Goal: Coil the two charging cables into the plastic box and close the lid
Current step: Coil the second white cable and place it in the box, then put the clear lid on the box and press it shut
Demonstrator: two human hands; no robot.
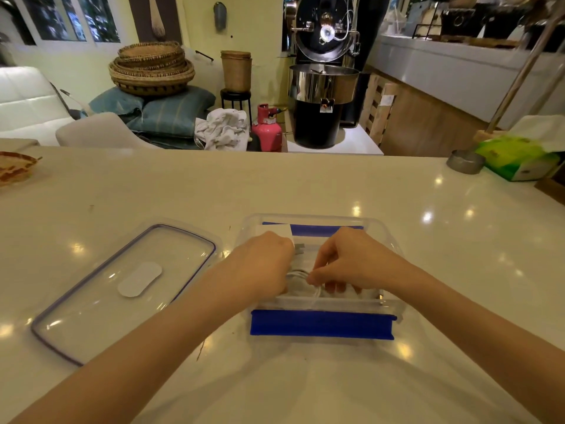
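White countertop (305, 185): glossy, spans the whole near field, dotted with lamp reflections.

Coffee roaster (324, 71): black and steel machine on the floor beyond the counter's far edge, at 12 o'clock.

Stacked woven baskets (151, 68): at 11 o'clock, resting on blue-grey cushions (159, 110).

Lid (122, 289): clear plastic with a purple seal round its rim and a white oval label at its middle; lies flat on the counter at 9 o'clock of the box, just beside it, off the box.

Plastic box (394, 240): clear, rectangular, open-topped, standing at the centre of the counter; blue tape (321, 324) runs along its near wall, and a second blue strip shows at its far wall.

Left hand (263, 264): reaches into the box from 8 o'clock, knuckles up, fingers curled down inside; what they grip is hidden, so the hold cannot be told.

Right hand (351, 261): reaches in from 4 o'clock, thumb and fingertips pinched together on the white cable.

Gas canister (267, 130): pink, on the floor at 12 o'clock, beside a heap of white cloth (223, 128).

Tissue pack (516, 157): green, at 2 o'clock on the counter, with a small metal ashtray (465, 162) just beside it.

White cable (301, 275): loops lie inside the box between the two hands; whether one or both cables are there cannot be told.
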